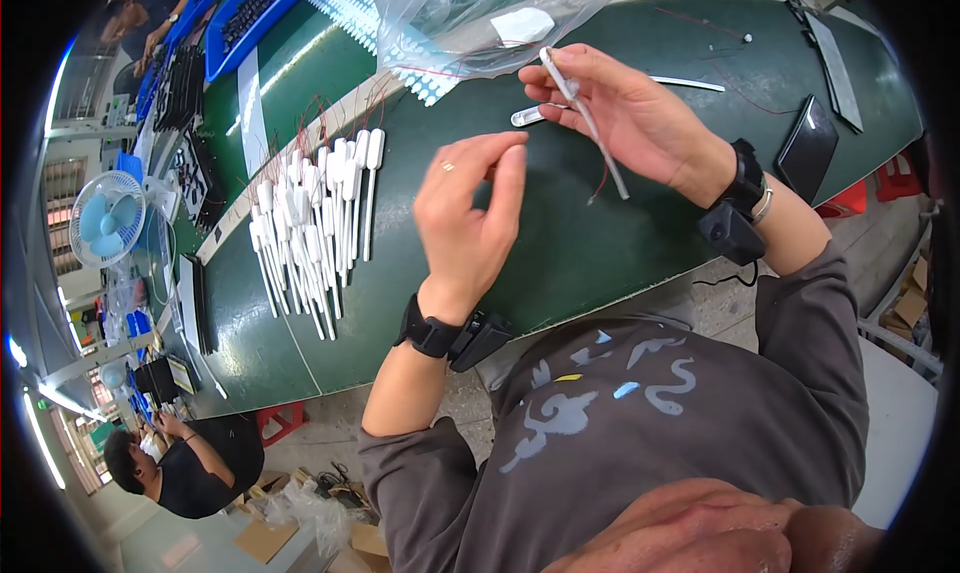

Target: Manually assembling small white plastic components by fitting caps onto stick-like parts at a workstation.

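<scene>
Pinching a stick (600, 148), the right hand (640, 118) held it aslant over the bench (375, 298), inside its near edge; the left hand (465, 213) curled nearby, perhaps empty, I couldn't tell. White sticks (301, 209) were heaped left, near the far edge; a phone (808, 150) lay right, by the near edge.

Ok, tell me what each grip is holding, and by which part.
The right grip holds a slim pale stick near its upper end in view; nothing shows held in the left grip.

Right hand (655, 123) holding a slim white wand (592, 130), left hand (465, 208) nearby, white-paddled sticks (325, 213) heaped on green table (590, 253)
</scene>
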Demonstrator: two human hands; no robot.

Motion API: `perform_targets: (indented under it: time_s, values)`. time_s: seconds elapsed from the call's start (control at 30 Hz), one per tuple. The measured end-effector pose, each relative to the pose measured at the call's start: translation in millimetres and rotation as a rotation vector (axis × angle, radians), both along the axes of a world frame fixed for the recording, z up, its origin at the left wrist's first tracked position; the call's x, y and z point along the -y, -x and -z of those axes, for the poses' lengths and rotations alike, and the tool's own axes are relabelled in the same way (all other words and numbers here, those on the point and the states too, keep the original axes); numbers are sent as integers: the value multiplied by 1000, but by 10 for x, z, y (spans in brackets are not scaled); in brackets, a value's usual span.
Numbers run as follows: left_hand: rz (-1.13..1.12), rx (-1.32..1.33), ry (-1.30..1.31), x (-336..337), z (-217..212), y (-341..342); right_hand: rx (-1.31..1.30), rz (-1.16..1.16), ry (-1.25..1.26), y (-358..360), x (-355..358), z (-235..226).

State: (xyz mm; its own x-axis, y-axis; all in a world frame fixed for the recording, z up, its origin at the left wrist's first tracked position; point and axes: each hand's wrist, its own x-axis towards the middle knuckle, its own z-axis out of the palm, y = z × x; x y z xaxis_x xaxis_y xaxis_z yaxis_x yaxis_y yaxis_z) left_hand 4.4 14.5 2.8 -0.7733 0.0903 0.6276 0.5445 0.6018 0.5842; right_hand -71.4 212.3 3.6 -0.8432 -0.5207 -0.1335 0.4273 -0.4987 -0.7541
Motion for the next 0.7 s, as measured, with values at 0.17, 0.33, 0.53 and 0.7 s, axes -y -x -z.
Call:
perform_targets:
  time_s: [0.17, 0.33, 0.53, 0.7]
  values:
    - [194, 701, -497, -377, 7, 93, -5, 38, 8, -80, 51, 68]
    - [282, 778, -682, -421, 96, 210, 37, 11, -69, -107, -5, 60]
    - [339, 851, -848, -358, 135, 235, 86, 7, -74, -97, 27, 68]
    - [411, 1046, -919, -223, 1, 219, -85, -73, -231, 53, -45, 77]
